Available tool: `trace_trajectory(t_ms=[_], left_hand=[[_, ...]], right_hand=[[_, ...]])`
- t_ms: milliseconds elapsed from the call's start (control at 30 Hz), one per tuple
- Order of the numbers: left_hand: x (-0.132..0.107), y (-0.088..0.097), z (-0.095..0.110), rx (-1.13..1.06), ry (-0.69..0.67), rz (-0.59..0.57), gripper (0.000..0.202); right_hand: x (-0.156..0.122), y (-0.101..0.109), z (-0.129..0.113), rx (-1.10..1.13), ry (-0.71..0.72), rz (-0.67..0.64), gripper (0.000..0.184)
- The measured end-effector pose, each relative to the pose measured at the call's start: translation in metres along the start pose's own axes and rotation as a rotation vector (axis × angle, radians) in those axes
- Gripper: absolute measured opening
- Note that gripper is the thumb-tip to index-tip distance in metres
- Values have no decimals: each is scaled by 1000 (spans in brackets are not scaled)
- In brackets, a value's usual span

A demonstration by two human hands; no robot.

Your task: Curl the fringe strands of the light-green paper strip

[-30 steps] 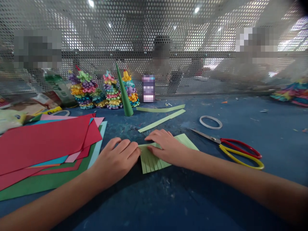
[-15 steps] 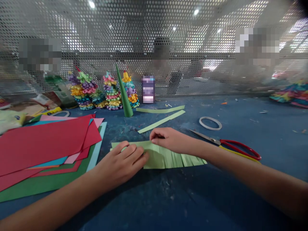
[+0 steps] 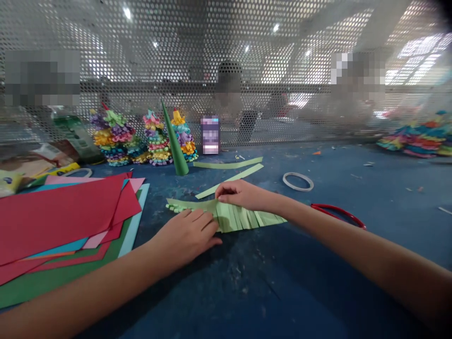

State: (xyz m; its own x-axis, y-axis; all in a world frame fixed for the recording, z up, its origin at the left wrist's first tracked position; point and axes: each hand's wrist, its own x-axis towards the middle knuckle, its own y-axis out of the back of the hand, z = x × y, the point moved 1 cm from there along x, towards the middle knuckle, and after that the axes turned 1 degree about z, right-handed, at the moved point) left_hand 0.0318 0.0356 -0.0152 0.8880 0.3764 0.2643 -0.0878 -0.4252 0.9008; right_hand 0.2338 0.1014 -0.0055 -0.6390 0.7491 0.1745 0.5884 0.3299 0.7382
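Note:
A light green paper strip cut into a fringe (image 3: 243,219) lies unfolded on the blue table (image 3: 318,282). My left hand (image 3: 187,235) rests on its near left part, fingers flat and pressing the paper down. My right hand (image 3: 240,195) is at the strip's far edge, thumb and fingers pinched on the paper. Behind my right forearm, only the red handle of the scissors (image 3: 335,212) shows.
A stack of coloured paper sheets (image 3: 67,216) lies at the left. Two loose green strips (image 3: 229,174), a green paper cone (image 3: 174,141), colourful paper trees (image 3: 141,139) and a tape ring (image 3: 297,181) sit farther back. A perforated metal screen (image 3: 226,70) closes the rear; people sit behind it.
The folded fringed paper has been opened out into a long strip. My right hand moved from lying flat on it to pinching its far edge, and my left hand shifted slightly right.

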Motion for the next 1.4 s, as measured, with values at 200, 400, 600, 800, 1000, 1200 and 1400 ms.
trace_trajectory(t_ms=[200, 400, 600, 800, 1000, 1200, 1400], left_hand=[[6, -7, -2, -111, 72, -59, 21], [1, -9, -2, -68, -1, 71, 23], [-3, -11, -11, -161, 153, 105, 25], [-7, -9, -23, -349, 389, 128, 26], [-9, -6, -23, -497, 432, 74, 26], [-9, -8, -25, -556, 490, 77, 24], [-10, -8, -24, -519, 456, 126, 19]], right_hand=[[1, -7, -1, -331, 72, 75, 16], [0, -18, 4, -395, 14, 142, 15], [-9, -20, -17, -472, 44, 289, 14], [-16, -33, -41, -253, 100, 194, 6], [-14, -43, -32, -166, 64, 208, 5], [-16, -47, -35, -174, 85, 235, 6], [-16, -45, -36, -171, 64, 287, 6]])
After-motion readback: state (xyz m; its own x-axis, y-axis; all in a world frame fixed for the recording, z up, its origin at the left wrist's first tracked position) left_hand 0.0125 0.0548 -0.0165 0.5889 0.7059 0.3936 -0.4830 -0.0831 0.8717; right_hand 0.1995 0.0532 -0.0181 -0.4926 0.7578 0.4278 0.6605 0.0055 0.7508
